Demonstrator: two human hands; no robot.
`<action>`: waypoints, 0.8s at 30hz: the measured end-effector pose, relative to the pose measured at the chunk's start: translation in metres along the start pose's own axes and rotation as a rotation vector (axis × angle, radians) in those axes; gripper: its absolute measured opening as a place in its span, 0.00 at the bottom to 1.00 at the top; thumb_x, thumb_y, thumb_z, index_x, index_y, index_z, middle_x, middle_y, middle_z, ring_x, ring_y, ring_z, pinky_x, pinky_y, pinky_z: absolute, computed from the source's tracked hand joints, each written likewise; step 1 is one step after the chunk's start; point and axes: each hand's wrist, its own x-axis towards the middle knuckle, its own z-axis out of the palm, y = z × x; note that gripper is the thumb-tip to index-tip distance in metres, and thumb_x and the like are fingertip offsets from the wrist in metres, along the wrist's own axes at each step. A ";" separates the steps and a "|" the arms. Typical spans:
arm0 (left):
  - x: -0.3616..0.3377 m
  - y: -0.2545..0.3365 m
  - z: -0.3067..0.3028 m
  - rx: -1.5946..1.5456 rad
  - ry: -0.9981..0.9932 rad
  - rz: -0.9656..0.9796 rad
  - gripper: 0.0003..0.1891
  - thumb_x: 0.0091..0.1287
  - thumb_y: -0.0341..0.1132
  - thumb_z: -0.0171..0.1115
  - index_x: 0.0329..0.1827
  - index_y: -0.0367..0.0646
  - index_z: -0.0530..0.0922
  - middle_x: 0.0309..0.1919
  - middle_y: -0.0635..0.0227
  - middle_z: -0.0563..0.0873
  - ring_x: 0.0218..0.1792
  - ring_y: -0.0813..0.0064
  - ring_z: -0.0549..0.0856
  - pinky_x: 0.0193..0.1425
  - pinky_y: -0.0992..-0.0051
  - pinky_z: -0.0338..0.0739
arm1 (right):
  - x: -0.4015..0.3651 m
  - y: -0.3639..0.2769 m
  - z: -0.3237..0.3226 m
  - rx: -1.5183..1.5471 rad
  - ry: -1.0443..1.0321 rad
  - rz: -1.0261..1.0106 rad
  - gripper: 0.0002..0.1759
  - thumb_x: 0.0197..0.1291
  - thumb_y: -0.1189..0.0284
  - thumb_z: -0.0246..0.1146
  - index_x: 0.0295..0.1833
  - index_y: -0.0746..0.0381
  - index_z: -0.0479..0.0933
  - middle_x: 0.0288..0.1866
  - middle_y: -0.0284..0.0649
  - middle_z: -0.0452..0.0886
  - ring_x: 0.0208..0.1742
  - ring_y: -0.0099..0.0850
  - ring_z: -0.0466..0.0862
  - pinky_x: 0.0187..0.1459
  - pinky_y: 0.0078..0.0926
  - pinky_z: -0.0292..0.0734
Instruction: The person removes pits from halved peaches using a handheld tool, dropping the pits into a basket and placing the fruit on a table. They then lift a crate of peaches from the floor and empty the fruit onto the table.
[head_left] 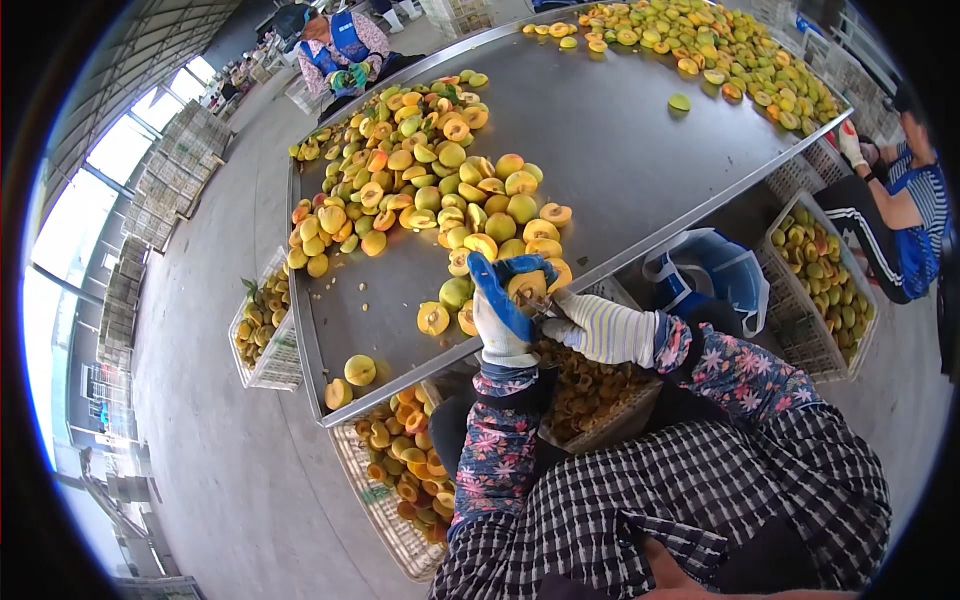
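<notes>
Cut fruit is in L hand, gloved, curled round its left & far sides, near the counter's near edge. R hand, also gloved, has its fingers bunched at the fruit's near-right side; can't tell what, if anything, they pinch, b/c that spot's hidden. To do it well, I'd say: L hand snug but no squashing, as flesh looks ripe; cut face turned toward R hand; L fingertips out of R hand's path, in case of an edge in there; R hand in short, light moves w/ wrist steady. Outward: fruit heap lies just beyond L hand, so mind the knuckles don't nudge it; 2 loose pieces sit well L of L hand; crate of brown halves is right below both hands, prob. good for catching drips; slatted crate is down-left of L hand; blue bucket is R of R hand, beyond the counter edge.
</notes>
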 end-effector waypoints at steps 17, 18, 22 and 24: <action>0.001 -0.004 0.009 0.212 0.071 0.030 0.28 0.76 0.58 0.46 0.43 0.36 0.76 0.26 0.61 0.83 0.28 0.62 0.85 0.38 0.61 0.86 | 0.008 -0.050 -0.047 0.993 -0.215 0.676 0.20 0.73 0.52 0.53 0.53 0.58 0.72 0.24 0.29 0.68 0.16 0.19 0.68 0.17 0.18 0.64; -0.001 -0.002 0.010 0.175 0.082 -0.010 0.28 0.76 0.58 0.46 0.43 0.36 0.76 0.26 0.61 0.83 0.28 0.62 0.85 0.38 0.61 0.86 | 0.007 -0.052 -0.045 0.977 -0.208 0.696 0.20 0.73 0.52 0.53 0.52 0.58 0.73 0.23 0.29 0.68 0.15 0.19 0.67 0.17 0.18 0.63; -0.003 0.008 0.020 0.030 0.103 -0.114 0.27 0.77 0.57 0.46 0.44 0.36 0.75 0.26 0.61 0.82 0.28 0.62 0.85 0.37 0.62 0.86 | 0.004 -0.045 -0.043 1.516 -0.243 0.786 0.21 0.71 0.50 0.56 0.45 0.59 0.73 0.21 0.28 0.66 0.14 0.17 0.65 0.14 0.17 0.57; 0.000 -0.004 0.020 0.192 0.139 0.076 0.27 0.77 0.56 0.46 0.40 0.36 0.76 0.24 0.61 0.82 0.28 0.62 0.85 0.37 0.63 0.85 | 0.003 -0.043 -0.041 1.481 -0.217 0.782 0.22 0.71 0.50 0.56 0.44 0.59 0.73 0.21 0.28 0.67 0.14 0.18 0.65 0.14 0.18 0.58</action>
